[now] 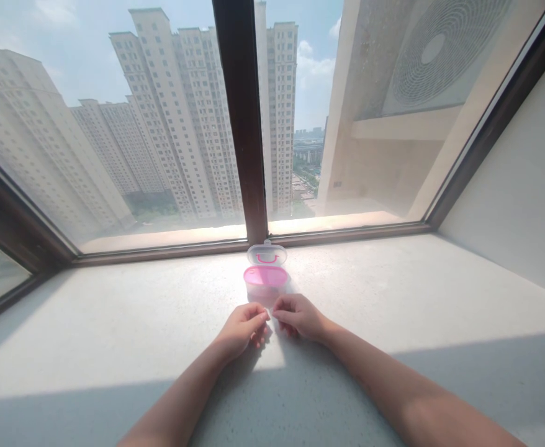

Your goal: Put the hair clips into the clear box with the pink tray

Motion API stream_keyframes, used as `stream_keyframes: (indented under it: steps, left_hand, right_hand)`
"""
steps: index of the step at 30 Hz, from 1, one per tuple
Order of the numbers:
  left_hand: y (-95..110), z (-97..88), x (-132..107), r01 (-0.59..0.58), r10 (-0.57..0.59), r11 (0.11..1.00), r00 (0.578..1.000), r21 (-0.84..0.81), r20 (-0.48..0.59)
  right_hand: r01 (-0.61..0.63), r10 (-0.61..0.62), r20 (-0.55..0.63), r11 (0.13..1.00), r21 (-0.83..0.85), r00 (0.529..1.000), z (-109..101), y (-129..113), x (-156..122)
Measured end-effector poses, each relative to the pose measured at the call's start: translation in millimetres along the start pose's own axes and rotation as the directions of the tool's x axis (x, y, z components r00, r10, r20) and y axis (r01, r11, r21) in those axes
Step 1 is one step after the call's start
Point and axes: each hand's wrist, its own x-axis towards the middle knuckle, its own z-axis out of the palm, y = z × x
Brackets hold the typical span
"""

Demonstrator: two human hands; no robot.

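A small clear plastic box (265,287) with a pink inner tray (266,275) stands on the pale sill. Its clear lid (267,254), which carries a pink handle, is tipped up at the back. Just in front of the box, my left hand (249,325) has thumb and forefinger pinched together. Facing it a short gap away, my right hand (299,316) is in a similar pinch. Whatever lies between the fingertips of either hand, if anything, is too small to make out.
The pale stone sill (128,323) runs up to a large window with a dark brown frame (242,124). A white wall (509,167) closes off the right side. Outside are tall buildings and an air-conditioner fan (433,49).
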Motion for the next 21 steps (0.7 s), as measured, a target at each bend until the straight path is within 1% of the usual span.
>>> stream_keyframes:
  steps: [13, 17, 21]
  left_hand:
    - [-1.2, 0.2, -0.3, 0.003, -0.003, 1.0, 1.0, 0.023, 0.008]
    - [-1.6, 0.1, 0.4, -0.012, 0.012, 0.999, 1.0, 0.033, 0.014]
    - [-2.7, -1.4, 1.1, -0.007, 0.007, 1.0, 1.0, 0.015, 0.029]
  right_hand:
    - [0.01, -0.01, 0.002, 1.0, 0.015, 1.0, -0.1, 1.7, -0.8]
    - [0.009, -0.009, 0.002, 1.0, 0.009, 1.0, -0.2, 1.6, -0.7]
    - [0.001, -0.001, 0.004, 1.0, 0.002, 1.0, -0.8, 0.7, -1.0]
